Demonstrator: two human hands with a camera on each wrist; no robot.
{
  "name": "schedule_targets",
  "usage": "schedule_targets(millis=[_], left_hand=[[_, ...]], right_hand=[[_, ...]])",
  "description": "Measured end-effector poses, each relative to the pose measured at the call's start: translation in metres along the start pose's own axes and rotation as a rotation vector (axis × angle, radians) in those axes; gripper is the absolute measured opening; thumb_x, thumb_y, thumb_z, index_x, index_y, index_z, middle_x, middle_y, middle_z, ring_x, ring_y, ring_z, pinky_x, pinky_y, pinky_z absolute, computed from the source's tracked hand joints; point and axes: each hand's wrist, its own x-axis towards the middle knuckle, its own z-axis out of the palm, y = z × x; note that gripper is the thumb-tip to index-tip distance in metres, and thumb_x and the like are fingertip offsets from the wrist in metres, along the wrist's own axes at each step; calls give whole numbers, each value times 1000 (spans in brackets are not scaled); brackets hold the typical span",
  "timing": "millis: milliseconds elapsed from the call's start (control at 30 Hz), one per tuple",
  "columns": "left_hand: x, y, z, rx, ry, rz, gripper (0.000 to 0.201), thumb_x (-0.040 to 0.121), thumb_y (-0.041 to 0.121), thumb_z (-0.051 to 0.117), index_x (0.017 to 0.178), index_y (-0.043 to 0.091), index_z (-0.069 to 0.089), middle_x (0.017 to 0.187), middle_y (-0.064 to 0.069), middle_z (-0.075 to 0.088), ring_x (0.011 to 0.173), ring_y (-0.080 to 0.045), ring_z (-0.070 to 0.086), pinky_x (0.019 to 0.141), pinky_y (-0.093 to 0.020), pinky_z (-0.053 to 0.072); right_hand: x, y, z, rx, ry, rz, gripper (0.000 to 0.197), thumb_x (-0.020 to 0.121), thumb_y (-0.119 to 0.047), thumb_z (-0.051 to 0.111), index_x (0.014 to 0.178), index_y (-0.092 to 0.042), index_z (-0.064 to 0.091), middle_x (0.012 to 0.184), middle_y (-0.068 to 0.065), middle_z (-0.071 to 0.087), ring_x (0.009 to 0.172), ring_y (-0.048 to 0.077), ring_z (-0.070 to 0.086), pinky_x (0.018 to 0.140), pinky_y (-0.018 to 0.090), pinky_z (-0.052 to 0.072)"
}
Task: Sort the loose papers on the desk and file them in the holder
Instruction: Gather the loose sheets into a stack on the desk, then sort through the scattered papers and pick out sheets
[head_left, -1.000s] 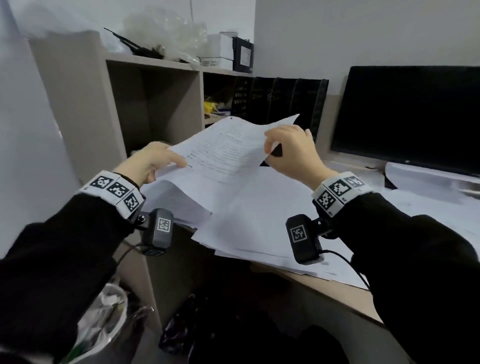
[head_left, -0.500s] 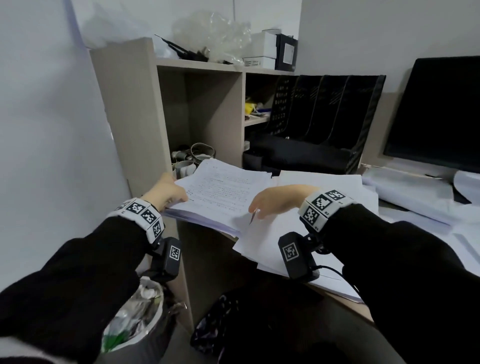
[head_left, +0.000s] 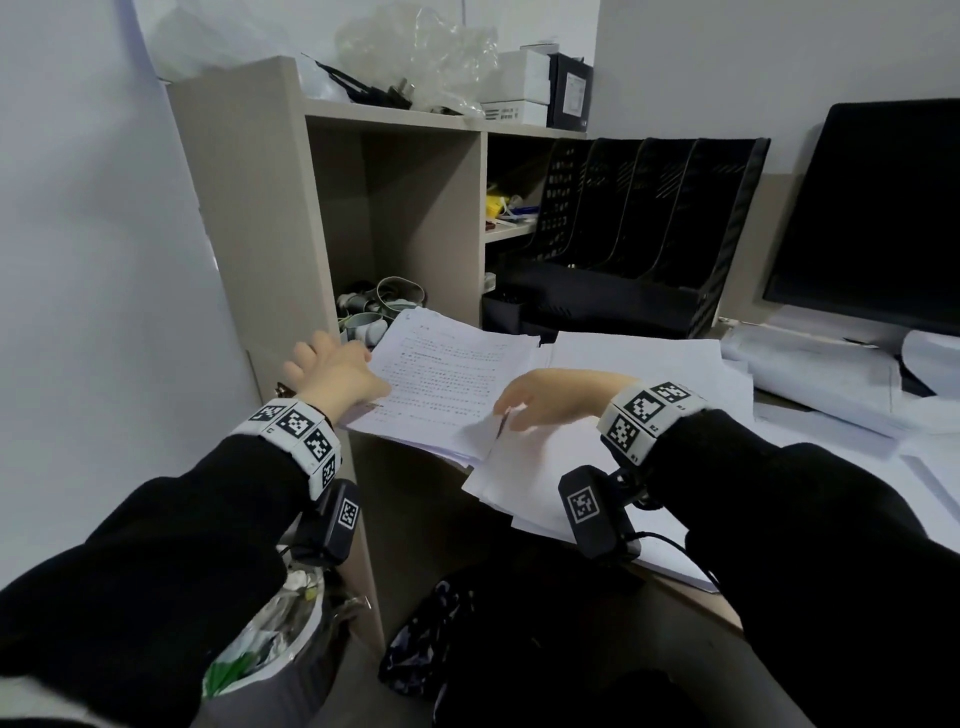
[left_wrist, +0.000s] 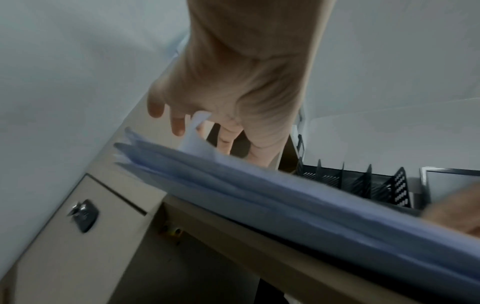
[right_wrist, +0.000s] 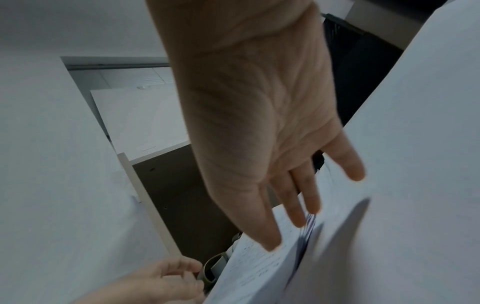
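White printed stack of papers (head_left: 447, 379) lies at desk (head_left: 691, 592) edge, left corner overhanging. Left hand (head_left: 332, 371) at its left edge, fingers loosely spread, gripping nothing. Right hand (head_left: 550, 397) on its right edge, fingers straight. Behind: black file holder (head_left: 639, 234), slots empty; monitor (head_left: 872, 218) at right.

Matt printed paper stack (head_left: 457, 379)

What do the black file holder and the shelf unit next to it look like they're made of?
The file holder: likely perforated metal or rigid plastic with a matt black finish, given the punched hole and slot patterns in its dividers. The shelf unit: seemingly laminated board, a smooth beige matt surface with flat square edges and no visible grain.
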Motion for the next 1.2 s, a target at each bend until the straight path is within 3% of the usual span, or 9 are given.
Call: schedule_targets(millis=[167,267,333,433,567,667,833,1100,1200], left_hand=[[-17,32,-22,-66,93,154,52,81,47,63,128,30,50,146,-10,22,137,-36,12,112,-59,0],[-38,68,-41,-128,148,276,51,82,49,62,129,33,50,147,-6,23,137,-34,12,112,-57,2],[-61,102,-50,-186,120,406,51,83,52,61,130,34,51,145,-5,30,136,-34,20,112,-52,10],[-102,152,-52,-162,-26,656,54,82,57,59,132,37,49,141,-2,43,132,-31,33,106,-45,27],[-155,205,-32,-92,-351,933,55,85,49,61,135,29,49,144,4,43,132,-20,39,108,-37,35],[-186,235,-14,22,-477,1066,54,87,42,62,136,23,48,145,4,43,129,-16,44,101,-29,37],[-214,265,15,215,-486,1103,66,81,43,68,138,23,43,139,1,44,121,-19,48,94,-31,42],[-240,285,22,342,-439,1130,82,74,47,73,142,21,34,133,-2,47,110,-23,52,90,-38,49],[-246,286,19,343,-469,1099,79,75,41,73,140,17,34,128,-3,50,93,-22,55,77,-36,53]], right_hand=[[-32,27,-21,171,215,81,34,95,-15,52,128,-16,59,131,-2,56,122,18,52,104,28,38],[-61,56,-31,249,233,192,29,94,-19,52,120,-23,62,104,-8,65,104,12,62,88,31,50],[-87,75,-33,267,216,280,25,94,-20,51,115,-25,63,99,-12,65,97,6,65,82,31,53],[-124,97,-31,295,158,386,20,96,-17,49,112,-21,61,106,-9,68,96,8,68,84,33,55],[-174,123,-16,278,56,530,17,94,-18,55,110,-20,60,104,-7,68,96,9,67,86,34,54],[-206,134,-3,206,-27,603,30,90,-22,62,120,-20,58,108,-7,65,97,7,63,87,33,56],[-239,146,17,153,-97,659,53,83,-24,72,130,-22,50,129,-6,50,113,14,54,96,36,51],[-262,164,30,193,-53,682,49,75,-29,78,119,-23,56,117,-3,63,101,11,61,91,32,54],[-267,170,36,216,-38,693,48,73,-29,79,115,-21,57,111,0,67,92,9,64,89,32,56]])
